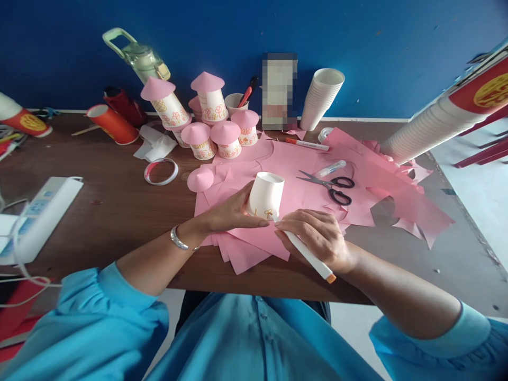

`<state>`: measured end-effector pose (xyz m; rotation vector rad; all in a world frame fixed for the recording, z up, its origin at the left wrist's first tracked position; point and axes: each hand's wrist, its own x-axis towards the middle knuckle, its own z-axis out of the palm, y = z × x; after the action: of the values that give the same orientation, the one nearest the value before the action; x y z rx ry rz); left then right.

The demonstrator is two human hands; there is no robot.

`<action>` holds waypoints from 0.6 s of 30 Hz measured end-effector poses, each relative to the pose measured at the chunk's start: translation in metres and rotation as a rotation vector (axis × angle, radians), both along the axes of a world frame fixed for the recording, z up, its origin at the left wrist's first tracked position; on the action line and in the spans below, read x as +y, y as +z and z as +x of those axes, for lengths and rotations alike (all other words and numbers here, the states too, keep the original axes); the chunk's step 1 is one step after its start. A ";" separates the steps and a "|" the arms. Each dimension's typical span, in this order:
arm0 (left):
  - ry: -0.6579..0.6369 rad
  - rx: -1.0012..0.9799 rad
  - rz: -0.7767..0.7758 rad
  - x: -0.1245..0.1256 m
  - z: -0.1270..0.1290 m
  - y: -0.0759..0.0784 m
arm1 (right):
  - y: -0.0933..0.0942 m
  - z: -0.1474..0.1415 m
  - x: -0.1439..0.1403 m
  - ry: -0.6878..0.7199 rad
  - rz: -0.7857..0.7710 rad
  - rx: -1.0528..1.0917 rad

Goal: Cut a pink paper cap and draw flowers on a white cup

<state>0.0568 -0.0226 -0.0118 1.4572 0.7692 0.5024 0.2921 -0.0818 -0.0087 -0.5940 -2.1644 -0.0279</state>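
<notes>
While the upturned white paper cup (265, 196) stands tilted on the spread of pink paper sheets (301, 174) near the front of the brown wooden bench (115, 201), the left hand (234, 214) cups its left side, fingers and thumb pressed against the wall. A small yellow drawing shows low on the cup, just by the tip of the white marker pen with an orange end (309, 256), which the right hand (317, 235) pinches between thumb and fingers; whether the tip actually touches the cup is hard to tell. A silver bracelet (178, 241) circles the left wrist.

Just beyond the cup lie black-handled scissors (331, 186), a small clear glue tube (331, 169) and a second orange-capped marker (307, 144), all on the pink paper. A loose pink paper cone (200, 180) sits to the left of the cup, with a roll of clear tape (161, 171) further left. Behind stands a cluster of finished cups with pink cone roofs (210, 124), a leaning stack of white paper cups (321, 98), a red paper cup on its side (113, 124) and a green water bottle (138, 55) against the blue wall (397, 47). A white power strip (39, 211) lies at the left edge
</notes>
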 end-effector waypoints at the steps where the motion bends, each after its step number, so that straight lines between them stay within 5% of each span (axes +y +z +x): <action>1: 0.003 0.006 0.000 0.000 0.000 0.000 | 0.000 0.000 0.000 0.004 -0.001 -0.002; 18: 0.005 -0.036 -0.014 0.001 0.001 -0.002 | -0.002 0.000 0.000 -0.062 0.032 -0.003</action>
<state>0.0574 -0.0219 -0.0138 1.4299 0.7471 0.5245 0.2925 -0.0817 -0.0112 -0.6424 -2.1446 -0.0971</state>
